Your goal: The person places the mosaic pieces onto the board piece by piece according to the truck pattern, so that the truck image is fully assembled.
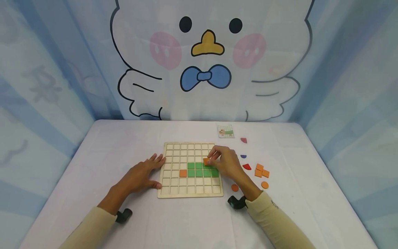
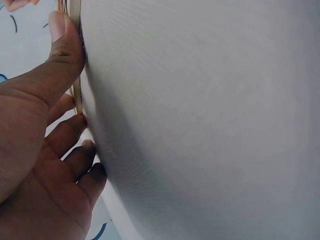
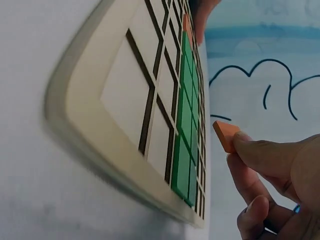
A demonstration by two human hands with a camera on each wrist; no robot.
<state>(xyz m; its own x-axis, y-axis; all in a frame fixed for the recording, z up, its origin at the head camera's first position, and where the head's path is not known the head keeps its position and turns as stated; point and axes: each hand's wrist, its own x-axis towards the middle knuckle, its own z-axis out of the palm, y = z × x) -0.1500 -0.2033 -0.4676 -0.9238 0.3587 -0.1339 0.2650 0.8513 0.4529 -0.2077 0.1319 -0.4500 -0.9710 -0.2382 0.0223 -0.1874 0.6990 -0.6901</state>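
A wooden grid board [image 1: 174, 190] lies on the table with two rows of green square tiles [image 1: 199, 169] set in it. One orange square tile [image 1: 183, 173] sits at the left end of the lower green row. My right hand [image 1: 228, 162] pinches another orange square tile [image 3: 226, 135] between thumb and finger, over the board's right part. With its fingers spread, my left hand [image 1: 141, 175] rests at the board's left edge; in the left wrist view the thumb [image 2: 65, 45] and fingertips touch that edge.
Right of the board lie several orange squares [image 1: 258, 173], orange discs [image 1: 264, 185], a red quarter-circle piece [image 1: 247, 166], a small blue half-circle [image 1: 243, 156] and a pinkish-red wedge [image 1: 244, 140]. A small picture card [image 1: 225, 131] lies behind the board. A printed curtain [image 1: 205, 103] hangs at the back.
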